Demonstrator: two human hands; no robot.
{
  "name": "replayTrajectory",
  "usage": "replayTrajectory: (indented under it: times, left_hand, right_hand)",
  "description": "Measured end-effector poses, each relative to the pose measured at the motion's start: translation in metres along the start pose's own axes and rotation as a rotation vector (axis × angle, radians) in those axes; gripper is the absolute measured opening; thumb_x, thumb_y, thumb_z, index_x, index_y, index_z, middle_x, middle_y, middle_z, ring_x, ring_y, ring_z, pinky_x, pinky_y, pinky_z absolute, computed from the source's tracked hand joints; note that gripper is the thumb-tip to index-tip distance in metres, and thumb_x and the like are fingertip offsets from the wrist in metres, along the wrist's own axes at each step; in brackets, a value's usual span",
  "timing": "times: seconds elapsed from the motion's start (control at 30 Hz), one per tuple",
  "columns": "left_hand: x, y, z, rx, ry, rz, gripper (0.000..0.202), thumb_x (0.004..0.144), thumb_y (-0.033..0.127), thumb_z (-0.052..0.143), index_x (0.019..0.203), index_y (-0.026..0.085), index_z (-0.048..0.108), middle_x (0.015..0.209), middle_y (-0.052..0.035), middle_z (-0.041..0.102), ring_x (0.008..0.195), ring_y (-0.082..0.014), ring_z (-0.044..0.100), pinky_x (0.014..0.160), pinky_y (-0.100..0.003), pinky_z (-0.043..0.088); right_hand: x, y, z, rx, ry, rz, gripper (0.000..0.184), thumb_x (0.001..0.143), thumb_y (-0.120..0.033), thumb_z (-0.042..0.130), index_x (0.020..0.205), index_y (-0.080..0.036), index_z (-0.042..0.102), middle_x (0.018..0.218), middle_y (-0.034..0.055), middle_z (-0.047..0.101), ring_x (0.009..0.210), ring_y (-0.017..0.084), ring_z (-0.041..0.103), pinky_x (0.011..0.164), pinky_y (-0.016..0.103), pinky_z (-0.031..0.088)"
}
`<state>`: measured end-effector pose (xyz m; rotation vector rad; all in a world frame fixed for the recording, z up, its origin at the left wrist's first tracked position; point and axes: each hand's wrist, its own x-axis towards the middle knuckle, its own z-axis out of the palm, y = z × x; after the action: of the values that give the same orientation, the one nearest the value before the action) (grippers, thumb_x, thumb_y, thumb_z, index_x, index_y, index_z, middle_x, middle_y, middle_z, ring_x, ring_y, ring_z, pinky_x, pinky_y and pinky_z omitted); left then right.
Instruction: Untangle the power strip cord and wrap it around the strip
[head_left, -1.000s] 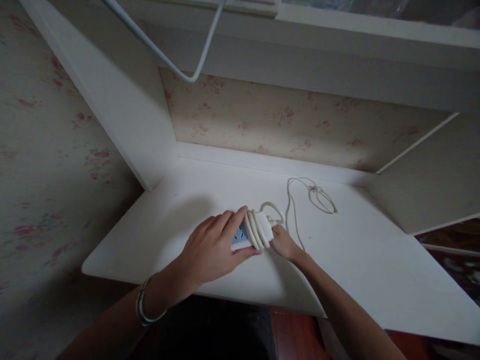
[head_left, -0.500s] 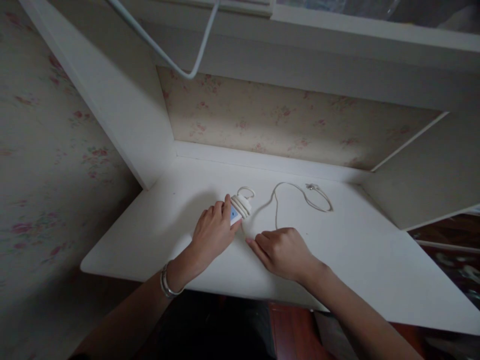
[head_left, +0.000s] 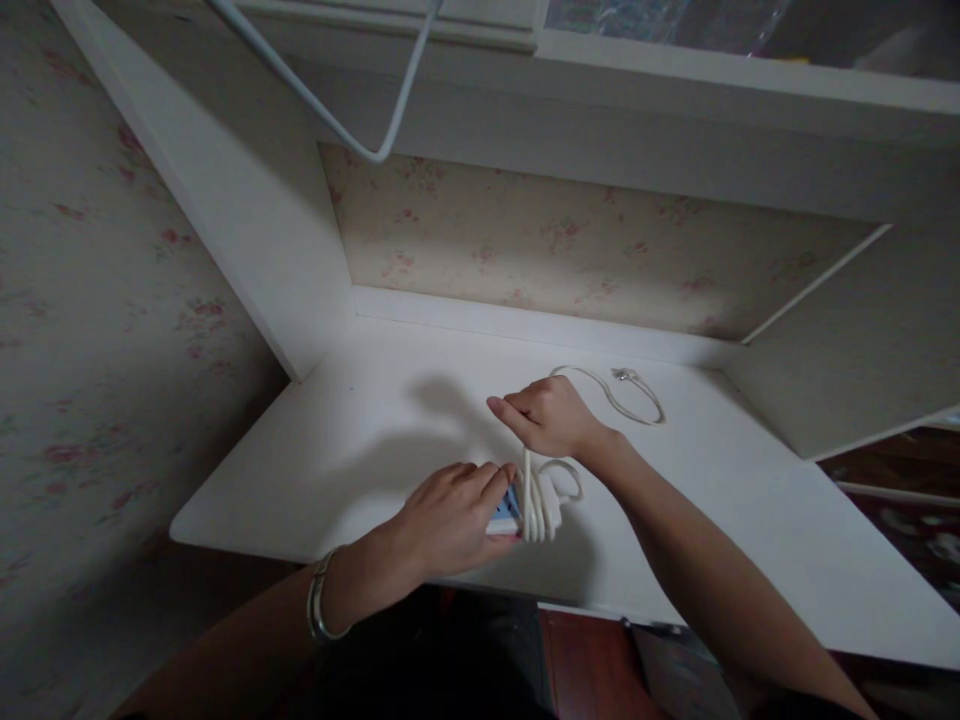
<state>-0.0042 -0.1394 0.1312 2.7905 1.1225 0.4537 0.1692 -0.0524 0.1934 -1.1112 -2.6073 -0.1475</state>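
Note:
My left hand (head_left: 457,515) is closed round a white power strip (head_left: 504,512) with a blue socket face, held above the desk near its front edge. Several turns of white cord (head_left: 535,508) wrap the strip's right end, and a small loop sticks out to the right. Up and to the right, my right hand (head_left: 551,415) is closed on the cord, which runs taut from its fist down to the wraps. The cord's free length lies curved on the desk behind, ending in a plug (head_left: 621,374). My palm and fingers hide most of the strip.
The white desk (head_left: 300,470) has a panel (head_left: 247,200) at the left and another at the right. A shelf edge (head_left: 637,75) crosses above, and a bent pale rod (head_left: 379,155) hangs at upper left. Floral wallpaper (head_left: 517,225) covers the back.
My left hand has brought the power strip rightward and closer to me. My right hand has risen away from me, drawing the cord up beyond the strip. The plug end has stayed put.

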Motion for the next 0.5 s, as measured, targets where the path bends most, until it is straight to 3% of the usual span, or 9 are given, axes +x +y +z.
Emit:
replayTrajectory:
  times: [0.3,0.5]
  left_hand:
    - [-0.002,0.005,-0.032,-0.049,0.037,0.054,0.037,0.079,0.041,0.062,0.105,0.016,0.052,0.094,-0.0057,0.063,0.088,-0.0239,0.062,0.083,-0.039,0.052]
    - [0.001,-0.001,-0.038,-0.143,0.148,-0.148,0.043,0.072,0.032,0.065,0.11,0.018,0.05,0.103,-0.007,0.063,0.092,-0.0242,0.062,0.082,-0.038,0.051]
  right_hand:
    - [-0.012,0.003,0.036,0.362,-0.033,0.202,0.064,0.101,-0.045,0.022,0.057,-0.017,0.059,0.051,0.0023,0.058,0.051,0.011,0.055,0.058,0.023,0.035]
    - [-0.04,-0.007,0.067,0.542,-0.021,0.338,0.051,0.1,-0.038,0.024,0.073,-0.017,0.062,0.058,0.0034,0.06,0.054,0.015,0.057,0.056,0.026,0.042]
